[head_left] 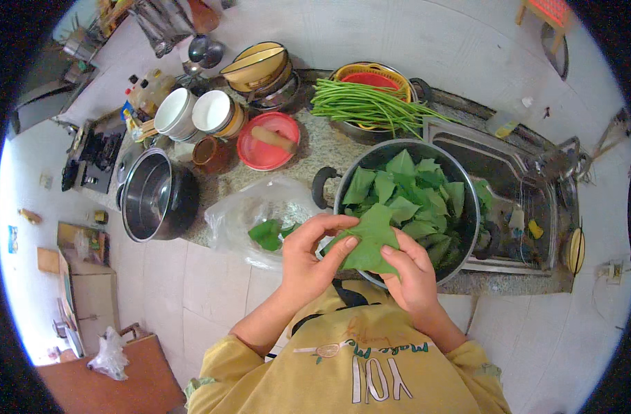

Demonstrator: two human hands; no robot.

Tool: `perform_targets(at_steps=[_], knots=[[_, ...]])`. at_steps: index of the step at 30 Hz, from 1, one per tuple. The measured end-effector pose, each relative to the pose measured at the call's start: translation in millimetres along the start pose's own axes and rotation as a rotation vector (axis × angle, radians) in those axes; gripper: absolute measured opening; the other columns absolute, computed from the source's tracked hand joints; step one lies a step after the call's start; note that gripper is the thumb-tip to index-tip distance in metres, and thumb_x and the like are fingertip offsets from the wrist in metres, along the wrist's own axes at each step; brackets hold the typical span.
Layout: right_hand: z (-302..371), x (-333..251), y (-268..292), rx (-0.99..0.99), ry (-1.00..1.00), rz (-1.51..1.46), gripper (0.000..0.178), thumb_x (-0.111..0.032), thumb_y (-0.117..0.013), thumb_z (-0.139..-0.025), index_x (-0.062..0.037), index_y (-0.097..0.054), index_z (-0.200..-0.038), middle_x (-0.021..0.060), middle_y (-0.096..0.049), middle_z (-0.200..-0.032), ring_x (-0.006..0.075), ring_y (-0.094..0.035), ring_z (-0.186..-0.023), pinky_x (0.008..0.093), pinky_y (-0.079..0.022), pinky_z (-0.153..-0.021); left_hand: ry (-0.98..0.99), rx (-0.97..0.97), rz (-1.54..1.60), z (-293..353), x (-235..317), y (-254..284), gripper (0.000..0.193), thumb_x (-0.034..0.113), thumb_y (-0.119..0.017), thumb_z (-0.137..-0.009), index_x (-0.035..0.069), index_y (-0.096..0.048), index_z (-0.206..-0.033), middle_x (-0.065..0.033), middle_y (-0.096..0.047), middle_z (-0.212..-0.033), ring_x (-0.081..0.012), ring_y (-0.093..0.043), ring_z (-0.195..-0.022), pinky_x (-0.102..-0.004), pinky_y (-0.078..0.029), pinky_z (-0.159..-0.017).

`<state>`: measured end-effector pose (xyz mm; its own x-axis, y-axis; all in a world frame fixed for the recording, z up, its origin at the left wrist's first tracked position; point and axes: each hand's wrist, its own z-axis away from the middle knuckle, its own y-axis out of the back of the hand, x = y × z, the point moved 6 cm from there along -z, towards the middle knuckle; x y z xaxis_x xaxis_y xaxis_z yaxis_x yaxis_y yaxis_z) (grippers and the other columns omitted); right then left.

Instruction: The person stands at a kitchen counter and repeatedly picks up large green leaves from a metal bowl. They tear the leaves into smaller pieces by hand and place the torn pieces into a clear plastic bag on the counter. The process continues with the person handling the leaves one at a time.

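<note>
Between both hands I hold a broad green leaf (pixel 370 241), over the near rim of a large dark pot. My left hand (pixel 315 252) pinches the leaf's left edge between thumb and fingers. My right hand (pixel 412 269) grips its lower right side, thumb on top. Many similar loose leaves (pixel 426 200) heap up inside the pot (pixel 475 228), which has black side handles. Left of the pot, a clear plastic bag (pixel 239 214) lies on the counter with a few leaves (pixel 265 235) on it.
Long green beans (pixel 370 103) lie across a yellow basket behind the pot. A metal sink (pixel 515 186) is at the right. An empty dark pot (pixel 156 196), a red plate (pixel 268 155) and stacked bowls (pixel 177 110) stand to the left. The counter's front edge runs before me.
</note>
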<state>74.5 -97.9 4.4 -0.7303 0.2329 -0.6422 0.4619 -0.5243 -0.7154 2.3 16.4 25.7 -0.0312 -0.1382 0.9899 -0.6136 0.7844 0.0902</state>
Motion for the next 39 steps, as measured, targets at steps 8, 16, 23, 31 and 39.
perform_targets(at_steps=[8,16,23,31,39], knots=[[17,-61,46,0.262,0.428,0.793,0.029,-0.012,-0.059,-0.077,0.0008,-0.053,-0.102,0.0093,-0.06,-0.092,0.0158,-0.057,-0.084,0.0265,-0.043,-0.075,-0.32,-0.061,-0.257,-26,41,-60,0.016,-0.002,-0.064,-0.065,0.001,-0.062,-0.08,-0.0095,-0.061,-0.077,-0.0195,-0.057,-0.073,-0.0279,-0.044,-0.065],[51,-179,166,0.637,0.632,0.991,0.022,-0.019,-0.064,-0.072,-0.0021,-0.062,-0.086,0.0051,-0.062,-0.074,0.0109,-0.055,-0.067,0.0252,-0.044,-0.063,-0.536,-0.345,-0.176,-84,38,-232,0.012,0.007,-0.063,-0.07,0.001,-0.061,-0.08,-0.0115,-0.059,-0.074,-0.0231,-0.058,-0.068,-0.0293,-0.045,-0.062],[66,-221,304,0.883,0.741,1.46,0.025,-0.025,-0.062,-0.076,-0.0002,-0.061,-0.077,0.0125,-0.058,-0.066,0.0258,-0.056,-0.059,0.0349,-0.043,-0.055,-0.634,-0.37,-0.294,-119,7,-326,0.014,0.007,-0.062,-0.069,0.001,-0.061,-0.081,-0.0139,-0.058,-0.075,-0.0279,-0.057,-0.07,-0.0329,-0.046,-0.063],[59,-219,348,0.918,0.829,1.629,0.018,-0.021,-0.059,-0.076,-0.0034,-0.063,-0.078,0.0087,-0.057,-0.063,0.0206,-0.055,-0.063,0.0303,-0.043,-0.061,-0.529,-0.505,-0.361,-129,-13,-352,0.019,0.005,-0.063,-0.068,0.005,-0.062,-0.087,-0.0121,-0.06,-0.08,-0.0254,-0.058,-0.074,-0.0309,-0.046,-0.069],[42,-250,287,0.606,0.689,0.971,0.013,-0.012,-0.062,-0.074,-0.0034,-0.063,-0.084,0.004,-0.062,-0.074,0.0123,-0.055,-0.065,0.0258,-0.044,-0.06,-0.41,-0.561,-0.271,-126,-6,-350,0.031,0.002,-0.061,-0.068,0.007,-0.059,-0.099,-0.0094,-0.061,-0.085,-0.0218,-0.059,-0.08,-0.0302,-0.044,-0.076]])
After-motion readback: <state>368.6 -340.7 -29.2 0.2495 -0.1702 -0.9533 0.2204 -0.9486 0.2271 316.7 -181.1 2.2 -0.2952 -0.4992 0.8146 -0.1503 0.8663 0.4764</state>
